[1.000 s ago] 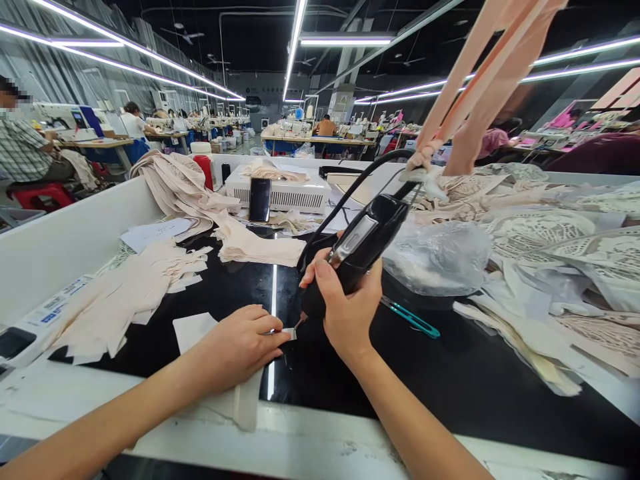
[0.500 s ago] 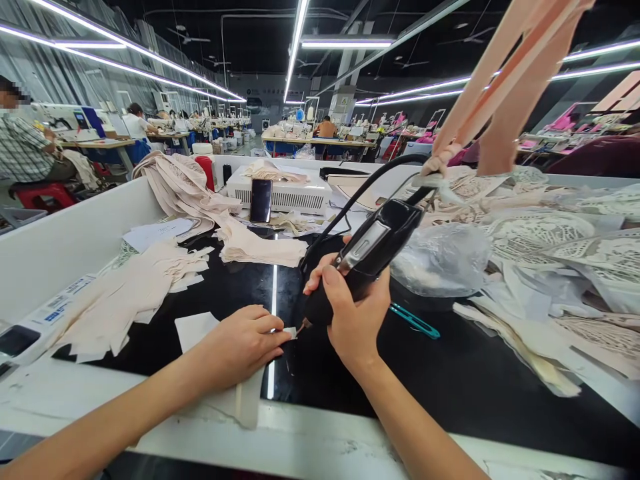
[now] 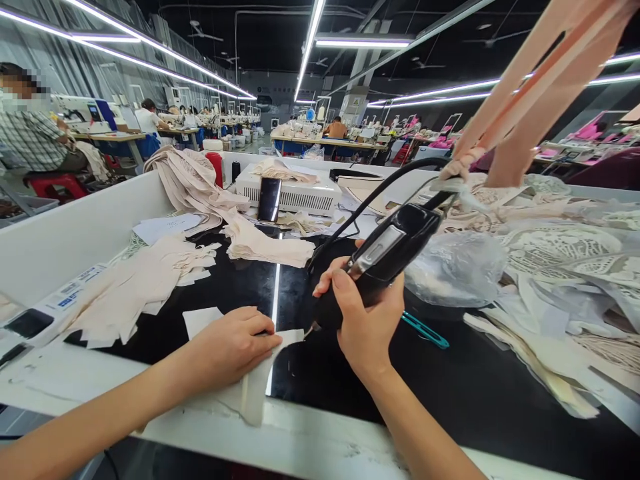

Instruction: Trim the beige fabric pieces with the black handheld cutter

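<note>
My right hand [image 3: 370,320] is wrapped round a black corded hand tool [image 3: 395,243] with a thin metal tip at its lower end. The tip meets the right corner of a pale fabric piece [image 3: 290,339] on the black tabletop [image 3: 330,380]. My left hand [image 3: 233,347] is closed on that fabric, its fingertips just left of the corner. More pale fabric [image 3: 255,393] shows below the left hand, over the white front edge. Pink cloth strips [image 3: 540,100] are knotted to the tool's upper end, which hangs from them.
Cut cream pieces [image 3: 150,280] lie at the left; another stack [image 3: 270,247] is behind. A phone [image 3: 269,199] leans on a white vented box [image 3: 310,198]. A clear plastic bag [image 3: 455,267], teal clip [image 3: 425,330] and lace pieces [image 3: 560,240] are at the right.
My left fingers have drawn back left from the tool's tip, so more of the fabric's corner shows. The whole view has shifted slightly. The right hand still grips the tool.
</note>
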A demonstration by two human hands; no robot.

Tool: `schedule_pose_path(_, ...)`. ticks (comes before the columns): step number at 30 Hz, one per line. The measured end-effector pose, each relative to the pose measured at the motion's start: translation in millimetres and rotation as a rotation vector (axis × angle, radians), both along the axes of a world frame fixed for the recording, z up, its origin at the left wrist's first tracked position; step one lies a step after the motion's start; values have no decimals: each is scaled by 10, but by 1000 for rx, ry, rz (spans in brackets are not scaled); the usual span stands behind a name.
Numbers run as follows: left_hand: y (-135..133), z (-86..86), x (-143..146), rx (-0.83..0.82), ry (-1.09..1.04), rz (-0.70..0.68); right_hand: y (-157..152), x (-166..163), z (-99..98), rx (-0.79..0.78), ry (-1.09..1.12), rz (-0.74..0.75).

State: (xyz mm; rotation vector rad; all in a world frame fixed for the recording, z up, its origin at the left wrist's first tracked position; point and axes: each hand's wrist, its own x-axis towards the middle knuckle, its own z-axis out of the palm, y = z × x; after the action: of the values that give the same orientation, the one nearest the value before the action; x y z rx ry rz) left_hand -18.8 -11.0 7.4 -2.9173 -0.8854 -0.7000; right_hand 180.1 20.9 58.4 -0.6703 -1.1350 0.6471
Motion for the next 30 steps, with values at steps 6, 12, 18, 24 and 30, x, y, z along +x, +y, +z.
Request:
schedule_pose_path(6, -67, -12, -20, -46, -50, 20, -46, 63, -12, -6, -18, 9)
schedule_pose_path(12, -62, -54, 37, -22, -93, 23, -42, 89, 35, -15, -21, -3)
schedule_pose_path(18, -61, -86, 51, 48, -54, 20, -15, -25, 91, 9, 41, 30)
schedule_pose_path(24, -57, -87, 66, 45, -45, 33, 14, -123, 24, 5, 26, 68)
schedule_pose_path(30, -66, -99, 61, 31, -51, 30, 13, -145, -8, 9, 16, 58)
